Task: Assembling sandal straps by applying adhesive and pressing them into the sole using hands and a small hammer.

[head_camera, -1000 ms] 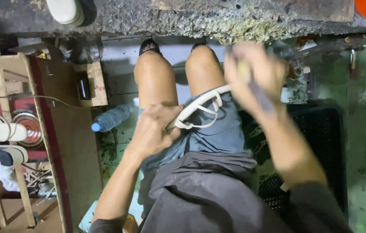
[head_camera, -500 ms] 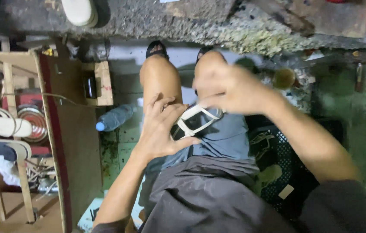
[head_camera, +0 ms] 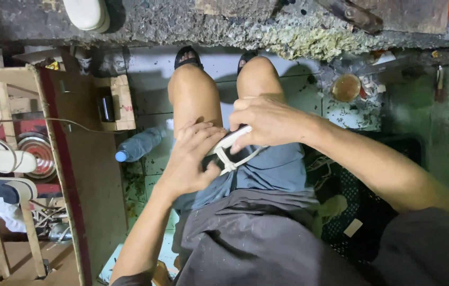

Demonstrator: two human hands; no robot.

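We see the wooden rack (head_camera: 20,159) standing well left of our lap, with a plastic bottle (head_camera: 138,144) on the floor between them. On our lap, our right hand (head_camera: 267,121) presses down on a white sandal (head_camera: 231,145), and our left hand (head_camera: 195,156) cups it from the rack's side.

Seated person, view straight down onto lap and bare knees. Left hand (head_camera: 192,159) cups a white sandal with straps (head_camera: 230,151) against the left thigh; right hand (head_camera: 267,122) presses on its upper end, fingers curled over it. Grey shorts (head_camera: 272,169) beneath. Feet in black sandals (head_camera: 187,55) on the tiled floor (head_camera: 145,69) at far. Plastic water bottle with blue cap (head_camera: 137,145) lies on the floor at left, beside a wooden rack (head_camera: 18,79). Black crate (head_camera: 362,201) at right.
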